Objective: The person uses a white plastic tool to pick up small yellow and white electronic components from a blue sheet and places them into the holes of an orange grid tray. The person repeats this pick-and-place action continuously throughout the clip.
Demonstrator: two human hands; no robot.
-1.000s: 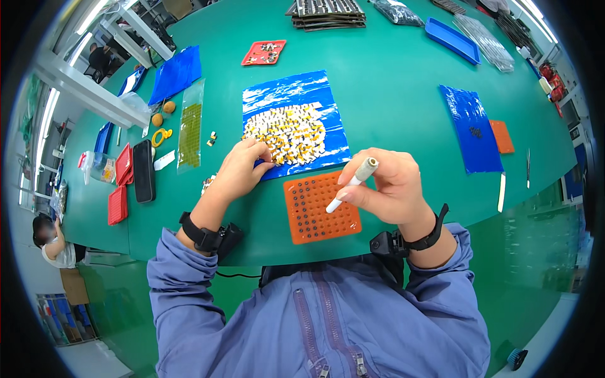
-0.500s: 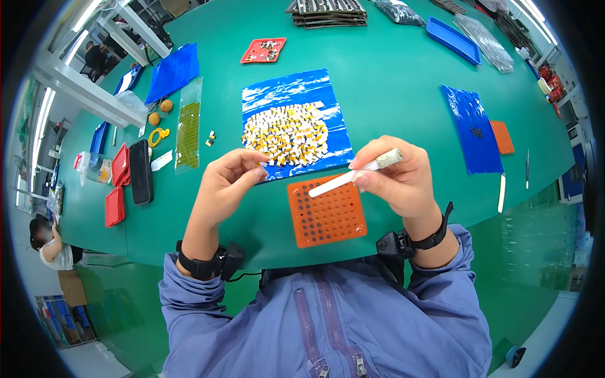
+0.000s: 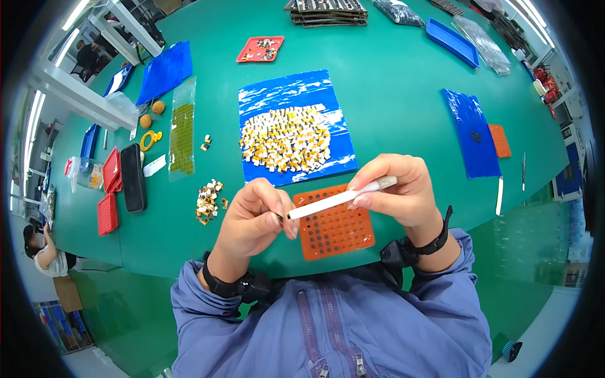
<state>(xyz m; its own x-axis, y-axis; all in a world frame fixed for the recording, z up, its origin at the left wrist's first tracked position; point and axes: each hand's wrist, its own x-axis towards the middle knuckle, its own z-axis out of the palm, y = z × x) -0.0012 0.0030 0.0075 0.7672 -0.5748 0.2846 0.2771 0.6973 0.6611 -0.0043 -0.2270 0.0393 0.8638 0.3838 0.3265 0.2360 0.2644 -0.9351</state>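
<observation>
My right hand (image 3: 400, 189) grips a white pen-like stick (image 3: 324, 203), its wrapped end sticking out past the fingers. The stick's tip points left and has a small dark spot at it. Thumb and fingers of my left hand (image 3: 255, 211) pinch a small dark piece (image 3: 280, 218) right beside that tip; the fingers partly hide it. Beneath the stick lies an orange tray (image 3: 343, 242) with rows of holes, its left columns filled with small dark round parts. Beyond it, a heap of small white-and-yellow pieces (image 3: 287, 138) covers part of a blue sheet (image 3: 277, 85).
Left of my left hand is a small pile of similar pieces (image 3: 208, 201). Farther left are a black case (image 3: 133, 177), red trays (image 3: 108, 214) and a clear strip of yellow-green pieces (image 3: 182, 138). On the right, a second blue sheet (image 3: 469, 135) lies by tweezers (image 3: 524, 171).
My left hand has moved right and nearer me, to the stick's tip. My right hand has lowered slightly and the stick lies flatter. The small pile on the left has come into sight.
</observation>
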